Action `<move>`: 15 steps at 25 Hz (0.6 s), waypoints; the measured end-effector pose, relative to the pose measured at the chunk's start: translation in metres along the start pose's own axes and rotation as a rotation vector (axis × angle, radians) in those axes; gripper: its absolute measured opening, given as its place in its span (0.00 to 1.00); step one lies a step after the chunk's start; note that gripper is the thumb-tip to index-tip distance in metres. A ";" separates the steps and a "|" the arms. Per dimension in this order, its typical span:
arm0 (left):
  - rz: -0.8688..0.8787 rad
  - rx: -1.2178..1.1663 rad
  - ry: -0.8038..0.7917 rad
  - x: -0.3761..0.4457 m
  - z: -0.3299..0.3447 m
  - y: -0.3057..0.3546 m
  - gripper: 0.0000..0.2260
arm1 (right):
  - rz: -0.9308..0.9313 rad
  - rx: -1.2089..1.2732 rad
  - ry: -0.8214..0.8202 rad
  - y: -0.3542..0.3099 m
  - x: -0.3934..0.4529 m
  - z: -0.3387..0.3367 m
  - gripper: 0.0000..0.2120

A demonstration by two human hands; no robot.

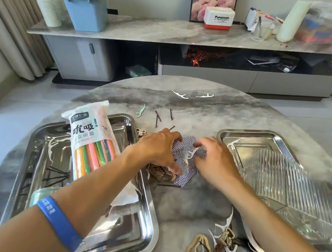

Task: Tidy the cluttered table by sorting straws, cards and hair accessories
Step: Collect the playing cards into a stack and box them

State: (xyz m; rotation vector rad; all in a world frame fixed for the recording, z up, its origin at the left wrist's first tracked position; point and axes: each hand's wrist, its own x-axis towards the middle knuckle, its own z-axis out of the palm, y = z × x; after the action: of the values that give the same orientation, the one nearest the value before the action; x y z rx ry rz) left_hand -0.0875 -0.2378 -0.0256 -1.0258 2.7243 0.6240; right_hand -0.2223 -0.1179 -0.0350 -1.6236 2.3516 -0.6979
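Both hands gather scattered cards [179, 161] between two steel trays: left hand [158, 148] fingers curled gripping the pile, right hand [213, 159] fingers pinching its edge, seemingly squaring it.

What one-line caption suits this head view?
Both hands, left and right, gather patterned cards between two steel trays.

A Panasonic box [219, 18] sits on the sideboard [172, 33].

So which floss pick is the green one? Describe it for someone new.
Start at the left steel tray on the round marble table. Just beyond its far right corner lies the green floss pick, left of the black hairpins. The other picks are white.
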 end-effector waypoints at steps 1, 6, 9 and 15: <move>0.003 0.015 -0.020 0.000 -0.001 -0.001 0.50 | -0.040 -0.036 -0.031 0.002 0.008 -0.005 0.19; 0.015 0.088 0.013 -0.005 0.005 -0.003 0.51 | -0.093 -0.229 -0.344 0.004 0.019 -0.013 0.08; 0.020 0.061 0.119 -0.002 0.010 0.000 0.43 | -0.049 -0.270 -0.369 0.011 0.009 -0.019 0.05; 0.047 0.058 0.140 -0.001 0.014 -0.004 0.43 | 0.106 -0.206 -0.270 0.005 0.031 -0.021 0.16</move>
State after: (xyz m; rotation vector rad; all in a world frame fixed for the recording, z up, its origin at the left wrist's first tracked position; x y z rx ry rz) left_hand -0.0844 -0.2338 -0.0388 -1.0310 2.8766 0.4947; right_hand -0.2471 -0.1390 -0.0164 -1.5436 2.3480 -0.2049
